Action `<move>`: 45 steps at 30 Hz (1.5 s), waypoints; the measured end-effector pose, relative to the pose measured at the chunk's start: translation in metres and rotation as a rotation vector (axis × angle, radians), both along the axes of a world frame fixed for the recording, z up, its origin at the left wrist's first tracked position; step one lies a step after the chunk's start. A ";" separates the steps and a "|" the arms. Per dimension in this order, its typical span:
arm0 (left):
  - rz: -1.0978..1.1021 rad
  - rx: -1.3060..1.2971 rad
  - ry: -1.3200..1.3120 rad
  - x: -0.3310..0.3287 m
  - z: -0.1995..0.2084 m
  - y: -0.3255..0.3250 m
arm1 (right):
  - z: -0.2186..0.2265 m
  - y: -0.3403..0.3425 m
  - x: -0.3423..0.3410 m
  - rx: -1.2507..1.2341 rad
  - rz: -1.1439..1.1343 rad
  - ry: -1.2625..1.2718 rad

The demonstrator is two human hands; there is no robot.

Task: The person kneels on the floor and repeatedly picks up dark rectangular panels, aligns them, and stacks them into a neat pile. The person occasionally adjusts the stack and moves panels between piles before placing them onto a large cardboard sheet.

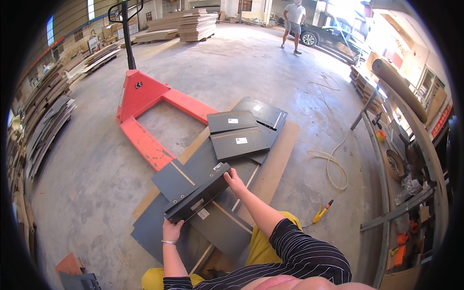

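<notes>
Between my two hands is a long dark grey board [197, 197], tilted on edge, with a pale label on its face. At its lower left end my left hand [172, 229] is closed around the corner, a bracelet on that wrist. My right hand [234, 182] grips the upper right end. Beneath and around it lie several dark grey panels, among them one with a light groove [173, 180] and one with a white label [239, 142]. They rest on brown sheets [276, 162] on the floor.
Beyond the panels stands a red pallet jack [145, 96]. A hose with a yellow air gun [319, 212] lies to the right, near a metal rack [403, 208]. Stacked boards [48, 133] line the left. A person [294, 21] stands far off by a dark car [333, 41].
</notes>
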State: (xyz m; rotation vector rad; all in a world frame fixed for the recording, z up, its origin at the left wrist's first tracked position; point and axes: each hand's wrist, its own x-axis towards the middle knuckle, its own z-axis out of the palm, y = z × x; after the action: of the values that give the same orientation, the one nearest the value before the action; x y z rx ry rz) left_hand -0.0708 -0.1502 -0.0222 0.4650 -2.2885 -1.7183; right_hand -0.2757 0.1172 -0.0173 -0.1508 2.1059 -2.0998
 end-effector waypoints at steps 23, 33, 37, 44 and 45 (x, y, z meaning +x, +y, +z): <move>0.244 0.176 0.456 -0.023 0.053 0.041 | 0.049 -0.008 0.013 -0.209 -0.001 0.172; 0.359 0.181 0.436 -0.023 0.066 0.050 | 0.057 -0.005 0.014 -0.140 -0.018 0.110; 0.360 0.195 0.412 -0.023 0.069 0.049 | 0.057 -0.007 0.014 -0.170 -0.029 0.112; 0.341 0.184 0.386 -0.020 0.080 0.050 | 0.054 -0.009 0.010 -0.160 -0.040 0.099; 0.332 0.201 0.375 -0.020 0.081 0.050 | 0.054 -0.009 0.010 -0.145 -0.049 0.097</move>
State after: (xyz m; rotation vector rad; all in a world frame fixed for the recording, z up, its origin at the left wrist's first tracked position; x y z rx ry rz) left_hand -0.0903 -0.1004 0.0591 0.4814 -1.6849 -1.7018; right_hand -0.2659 0.1080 0.0363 -0.2250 2.0273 -2.3192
